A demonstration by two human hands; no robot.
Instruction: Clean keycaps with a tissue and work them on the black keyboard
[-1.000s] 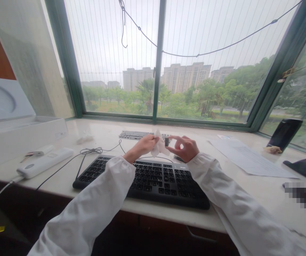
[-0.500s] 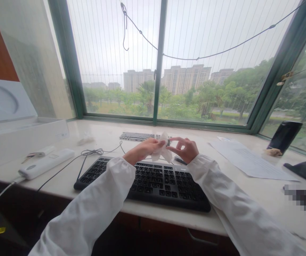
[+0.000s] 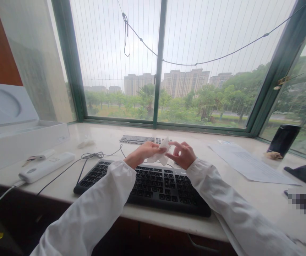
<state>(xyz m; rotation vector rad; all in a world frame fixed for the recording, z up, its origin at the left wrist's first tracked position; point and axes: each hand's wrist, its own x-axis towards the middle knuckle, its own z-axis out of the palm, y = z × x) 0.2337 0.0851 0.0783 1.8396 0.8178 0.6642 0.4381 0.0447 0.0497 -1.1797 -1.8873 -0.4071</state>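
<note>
- While the white tissue (image 3: 160, 155) sits bunched in the left hand (image 3: 141, 154), I judge it feather-light, limp and easy to tear, so it wants a pinch on the wadded middle, not on a loose corner.
- The left grip is clenched on the tissue; it hangs above the far edge of the black keyboard (image 3: 145, 183), at about 12 o'clock from me.
- The right hand (image 3: 182, 155) meets the tissue at its 3 o'clock side, thumb and forefinger pinched together; I cannot tell what they hold, since the tissue covers the spot.
- A second, flatter keyboard (image 3: 138, 139) lies on the desk (image 3: 262, 192) behind the hands, partly hidden by them.
- At 3 o'clock a patch of the view is pixelated, and the dark thing beside it is cut off.
</note>
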